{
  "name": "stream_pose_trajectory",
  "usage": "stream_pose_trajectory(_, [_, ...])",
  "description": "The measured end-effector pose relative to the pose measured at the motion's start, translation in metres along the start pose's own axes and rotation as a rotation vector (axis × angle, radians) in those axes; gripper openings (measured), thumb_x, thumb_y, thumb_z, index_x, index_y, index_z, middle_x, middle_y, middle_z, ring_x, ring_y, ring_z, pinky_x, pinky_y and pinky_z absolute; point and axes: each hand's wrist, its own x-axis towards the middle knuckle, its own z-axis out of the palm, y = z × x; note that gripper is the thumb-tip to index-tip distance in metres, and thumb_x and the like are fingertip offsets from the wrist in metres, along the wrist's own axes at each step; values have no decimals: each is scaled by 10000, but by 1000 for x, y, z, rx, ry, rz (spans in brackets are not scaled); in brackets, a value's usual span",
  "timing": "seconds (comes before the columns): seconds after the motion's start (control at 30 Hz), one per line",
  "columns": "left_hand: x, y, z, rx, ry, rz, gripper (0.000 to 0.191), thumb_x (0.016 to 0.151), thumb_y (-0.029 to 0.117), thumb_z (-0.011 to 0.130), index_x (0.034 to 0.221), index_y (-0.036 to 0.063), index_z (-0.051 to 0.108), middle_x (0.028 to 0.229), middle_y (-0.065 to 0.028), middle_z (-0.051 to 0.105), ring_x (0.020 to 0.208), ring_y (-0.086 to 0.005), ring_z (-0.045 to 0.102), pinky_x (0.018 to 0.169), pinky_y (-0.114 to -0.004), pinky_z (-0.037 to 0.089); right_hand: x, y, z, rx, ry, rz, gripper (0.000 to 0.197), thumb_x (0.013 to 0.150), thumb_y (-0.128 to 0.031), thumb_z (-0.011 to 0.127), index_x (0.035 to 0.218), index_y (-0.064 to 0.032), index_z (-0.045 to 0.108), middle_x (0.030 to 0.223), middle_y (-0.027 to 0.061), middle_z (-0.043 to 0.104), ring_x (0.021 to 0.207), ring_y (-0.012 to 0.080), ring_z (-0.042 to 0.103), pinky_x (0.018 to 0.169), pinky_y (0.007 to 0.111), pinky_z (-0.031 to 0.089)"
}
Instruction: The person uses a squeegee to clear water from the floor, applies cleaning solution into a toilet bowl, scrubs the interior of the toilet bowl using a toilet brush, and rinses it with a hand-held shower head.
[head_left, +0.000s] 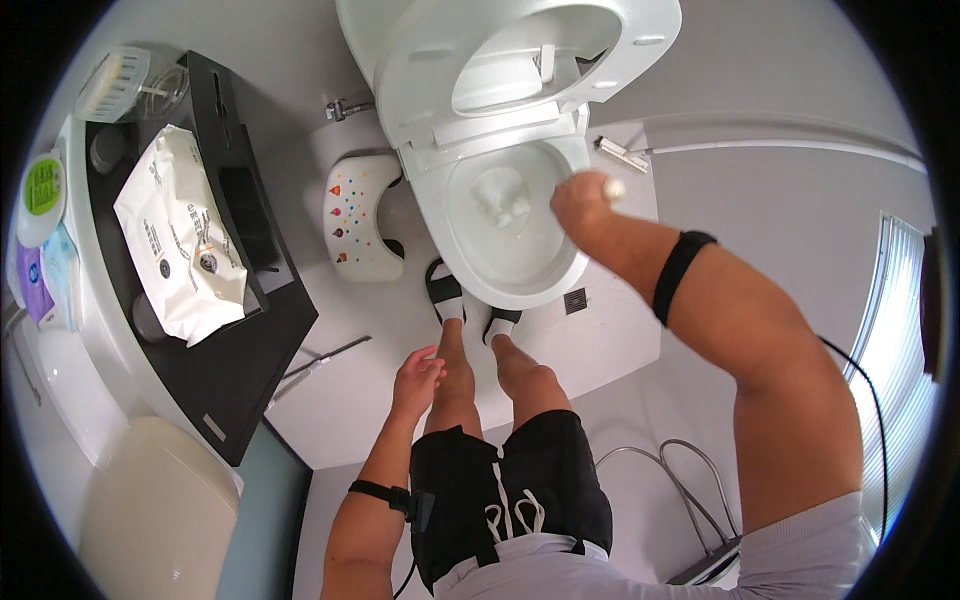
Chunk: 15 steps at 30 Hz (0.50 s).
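My right hand (583, 204) is closed around a thin white handle (615, 189). Its rounded tip sticks out on the right side of the fist; whatever is at the other end is hidden or hard to make out. The fist is over the right rim of a white toilet bowl (491, 259), whose water looks stirred up or foamy in the middle. Behind the bowl, the toilet seat (431, 82) stands raised. My left hand (420, 379) hangs beside my left shin, fingers loosely apart and holding nothing.
Left of the toilet stands a dotted white step stool (352, 217). A dark cabinet (202, 375) carries a large wipes pack (180, 240). A long-handled floor brush (621, 154) leans at right. There is a floor drain (575, 301) by the bowl and a hose (686, 487) behind me.
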Motion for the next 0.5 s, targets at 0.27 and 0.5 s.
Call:
stream_pose_trajectory(0.27, [14, -10, 6, -42, 12, -29, 330, 948, 122, 562, 1271, 60, 532, 1047, -70, 665, 869, -134, 648, 713, -253, 505, -50, -16, 47, 762, -267, 8, 228, 791, -125, 646, 1003, -89, 721, 1026, 100, 703, 964, 269, 679, 767, 386, 556])
stream_pose_trajectory(0.5, [47, 38, 165, 62, -373, -87, 396, 949, 281, 579, 1252, 35, 514, 1003, -88, 655, 840, -188, 655, 650, -296, 516, -115, -71, 148, 1163, -152, -109, 421, 751, -60, 553, 1166, -33, 617, 1004, 208, 675, 963, 367, 645, 823, 430, 522])
